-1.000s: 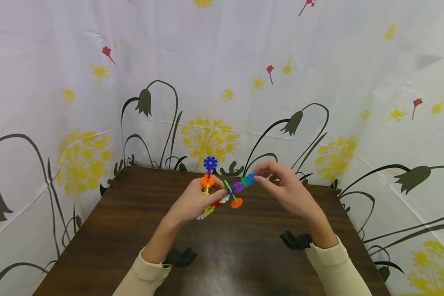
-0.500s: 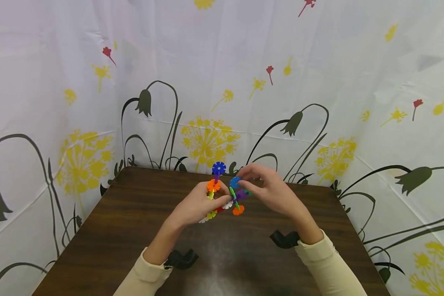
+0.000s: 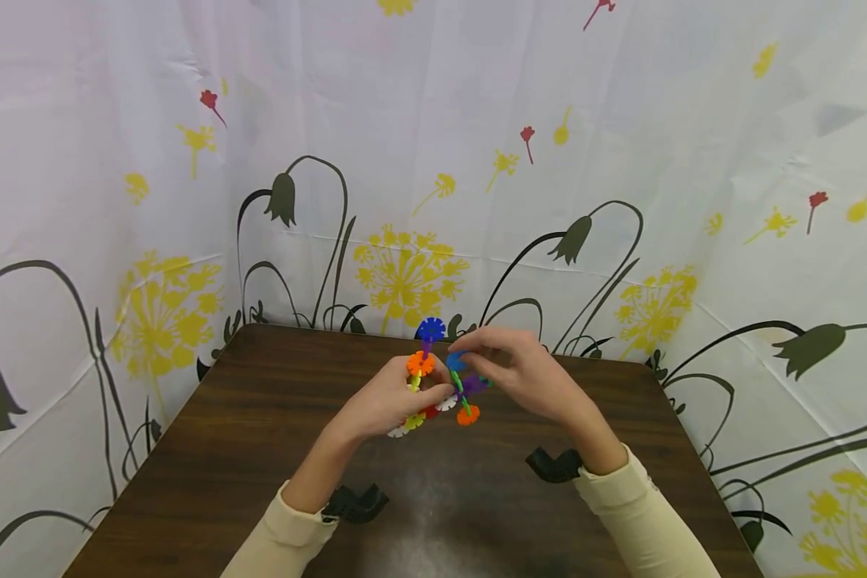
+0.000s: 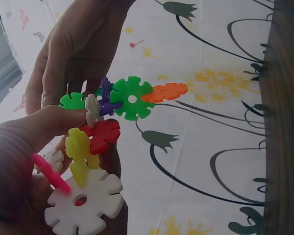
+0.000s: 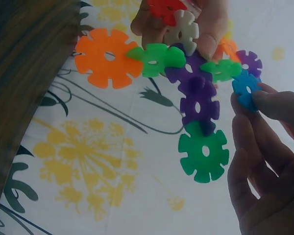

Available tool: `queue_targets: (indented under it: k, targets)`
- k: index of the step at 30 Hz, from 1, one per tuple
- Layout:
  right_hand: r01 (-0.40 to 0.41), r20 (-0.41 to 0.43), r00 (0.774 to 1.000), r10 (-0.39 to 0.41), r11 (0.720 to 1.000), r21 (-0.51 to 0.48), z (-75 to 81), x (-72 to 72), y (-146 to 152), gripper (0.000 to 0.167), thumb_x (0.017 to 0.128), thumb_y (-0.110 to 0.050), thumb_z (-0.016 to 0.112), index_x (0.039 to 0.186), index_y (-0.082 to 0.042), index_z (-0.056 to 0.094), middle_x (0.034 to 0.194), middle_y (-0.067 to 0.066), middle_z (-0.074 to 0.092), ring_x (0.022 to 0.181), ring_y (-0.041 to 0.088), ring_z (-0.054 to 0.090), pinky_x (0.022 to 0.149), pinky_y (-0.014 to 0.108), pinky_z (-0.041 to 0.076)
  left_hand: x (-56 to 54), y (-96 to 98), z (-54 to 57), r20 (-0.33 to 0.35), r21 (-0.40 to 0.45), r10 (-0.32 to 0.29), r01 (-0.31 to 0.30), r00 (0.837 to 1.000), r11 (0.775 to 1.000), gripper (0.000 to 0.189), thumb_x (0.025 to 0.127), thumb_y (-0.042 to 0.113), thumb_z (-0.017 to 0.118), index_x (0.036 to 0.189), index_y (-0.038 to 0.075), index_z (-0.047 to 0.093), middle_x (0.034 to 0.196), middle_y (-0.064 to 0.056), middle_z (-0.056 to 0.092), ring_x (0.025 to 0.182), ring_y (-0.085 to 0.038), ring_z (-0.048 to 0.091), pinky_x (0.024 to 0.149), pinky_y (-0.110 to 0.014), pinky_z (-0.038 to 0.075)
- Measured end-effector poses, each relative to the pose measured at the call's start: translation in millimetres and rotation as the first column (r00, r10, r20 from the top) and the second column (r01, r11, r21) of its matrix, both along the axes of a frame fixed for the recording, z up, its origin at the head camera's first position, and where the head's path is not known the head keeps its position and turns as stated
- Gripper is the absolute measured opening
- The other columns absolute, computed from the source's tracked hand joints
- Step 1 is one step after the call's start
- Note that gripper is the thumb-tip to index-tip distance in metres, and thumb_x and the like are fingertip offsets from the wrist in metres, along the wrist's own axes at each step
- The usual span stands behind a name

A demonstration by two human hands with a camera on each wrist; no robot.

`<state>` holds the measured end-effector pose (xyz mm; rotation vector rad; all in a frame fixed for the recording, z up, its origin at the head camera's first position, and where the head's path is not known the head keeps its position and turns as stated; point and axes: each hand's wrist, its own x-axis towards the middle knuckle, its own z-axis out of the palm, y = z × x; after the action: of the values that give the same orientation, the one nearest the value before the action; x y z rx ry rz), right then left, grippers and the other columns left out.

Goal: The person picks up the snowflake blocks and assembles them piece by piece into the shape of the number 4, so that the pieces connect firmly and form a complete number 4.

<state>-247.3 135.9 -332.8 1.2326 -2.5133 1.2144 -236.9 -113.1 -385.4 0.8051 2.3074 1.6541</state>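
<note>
My left hand (image 3: 384,401) grips a branching model of notched, snowflake-shaped plastic discs above the table. Thumb and fingers of my right hand (image 3: 531,376) pinch a light blue disc (image 5: 246,90), whose edge meets a light green disc (image 5: 220,70) in the right wrist view. That green disc joins purple discs (image 5: 198,105) in the middle, with an orange disc (image 5: 109,58) on another arm and a darker green disc (image 5: 204,152) at one end. White (image 4: 83,203), yellow (image 4: 78,156) and red (image 4: 105,136) discs run past my left thumb. A dark blue disc (image 3: 431,329) tops another branch.
Beneath both hands lies a dark wooden table (image 3: 260,474). A white curtain (image 3: 433,112) printed with flowers hangs behind and beside it. Black curved mounts (image 3: 555,466) sit at both wrists, by the cream sleeves (image 3: 643,506).
My right hand has moved left with the light blue disc, from beside the darker green disc to the light green one. My left hand has shifted slightly right, still holding the model.
</note>
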Motion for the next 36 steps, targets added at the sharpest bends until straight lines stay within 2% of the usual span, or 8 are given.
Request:
queue_targets:
  k: [5,8,12,16,20,25,30,36]
  targets:
    - [-0.021,-0.035,0.999,0.023,0.999,0.04,-3.1,-1.6,-2.1,0.025,0.106,-0.006,0.068,0.124,-0.019,0.077,0.116,-0.007,0.078,0.098,0.012,0.076,0.085,0.03,0.064,-2.4,3.6,-2.2,-0.001,-0.012,-0.016,0.016,1.0,1.0,0.019,0.107,0.025,0.069,0.102,0.006,0.07,0.082,-0.002,0.061,0.071,-0.017,0.055,0.068,-0.026,0.047]
    - [-0.011,-0.066,0.998,0.017,0.996,0.091,-4.1,-2.1,-3.1,0.026,0.105,-0.005,0.069,0.125,-0.02,0.077,0.117,-0.009,0.077,0.1,0.01,0.073,0.086,0.029,0.063,-3.9,5.3,-5.4,0.011,-0.016,-0.005,0.005,1.0,1.0,0.019,0.106,0.024,0.069,0.102,0.005,0.068,0.079,-0.001,0.058,0.068,-0.016,0.053,0.066,-0.024,0.045]
    - [-0.001,-0.065,0.998,0.012,0.986,0.167,-7.6,-2.0,-3.0,0.031,0.105,-0.01,0.07,0.134,-0.021,0.074,0.12,-0.008,0.075,0.099,0.007,0.072,0.086,0.028,0.062,-4.9,4.7,-9.4,0.047,0.004,0.011,-0.012,0.999,1.0,0.02,0.106,0.024,0.07,0.105,0.004,0.069,0.077,-0.001,0.06,0.065,-0.016,0.055,0.064,-0.024,0.047]
    - [0.008,-0.074,0.997,0.011,0.968,0.252,-11.1,-0.5,-2.0,0.047,0.102,-0.02,0.077,0.147,-0.025,0.065,0.127,-0.009,0.07,0.104,0.008,0.067,0.091,0.031,0.06,-6.6,2.2,-10.5,0.074,0.02,-0.001,-0.001,0.997,1.0,0.021,0.105,0.026,0.07,0.106,0.005,0.068,0.075,-0.001,0.058,0.063,-0.016,0.053,0.063,-0.025,0.047]
    - [0.035,-0.134,0.991,0.007,0.95,0.311,-13.0,-0.3,-1.9,0.06,0.098,-0.026,0.082,0.153,-0.03,0.059,0.133,-0.011,0.067,0.111,0.012,0.062,0.1,0.038,0.056,-8.3,-1.0,-9.9,0.077,0.029,-0.023,0.021,0.997,0.999,0.019,0.106,0.027,0.069,0.105,0.007,0.067,0.077,-0.001,0.058,0.066,-0.017,0.053,0.065,-0.026,0.046]
    - [0.018,-0.159,0.987,0.035,0.947,0.32,-12.0,-0.4,-2.6,0.062,0.097,-0.025,0.083,0.153,-0.028,0.059,0.132,-0.01,0.069,0.113,0.009,0.061,0.097,0.036,0.058,-6.1,-3.6,-7.7,0.088,0.032,-0.05,0.048,0.995,0.998,0.016,0.107,0.023,0.068,0.11,0.007,0.067,0.085,-0.002,0.063,0.074,-0.018,0.057,0.07,-0.026,0.049]
    - [-0.005,-0.187,0.98,0.068,0.949,0.317,-9.4,0.3,-2.0,0.062,0.097,-0.025,0.083,0.154,-0.027,0.059,0.129,-0.009,0.07,0.11,0.009,0.065,0.091,0.032,0.06,-3.3,-5.3,-2.9,0.086,0.029,-0.075,0.073,0.993,0.997,0.016,0.107,0.023,0.067,0.113,0.009,0.067,0.086,-0.002,0.063,0.075,-0.018,0.057,0.071,-0.027,0.049]
    - [-0.044,-0.191,0.976,0.104,0.956,0.291,-15.0,-0.7,-2.8,0.063,0.096,-0.025,0.084,0.154,-0.023,0.06,0.122,-0.009,0.072,0.106,0.008,0.065,0.09,0.03,0.06,-1.8,-8.7,-2.8,0.099,0.031,-0.089,0.086,0.991,0.996,0.014,0.106,0.021,0.068,0.111,0.008,0.068,0.089,-0.003,0.064,0.077,-0.019,0.058,0.073,-0.028,0.051]
